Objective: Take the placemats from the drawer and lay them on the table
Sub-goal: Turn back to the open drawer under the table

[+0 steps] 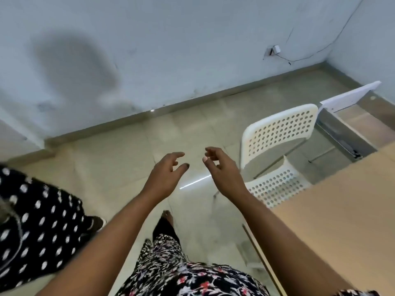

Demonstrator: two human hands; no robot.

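My left hand (166, 174) and my right hand (220, 167) are both held out in front of me above the tiled floor, fingers loosely apart, with nothing in them. A light wooden table (342, 221) fills the right side of the view, its near corner beside my right forearm. No placemat shows anywhere. At the far right an open drawer (350, 129) with a white front panel and metal runners juts out; I cannot see what is inside it.
A white perforated plastic chair (277, 150) stands between my hands and the drawer, by the table's far edge. Another person in a black polka-dot garment (38, 231) stands at the left. A pale wall with a socket and cable lies ahead.
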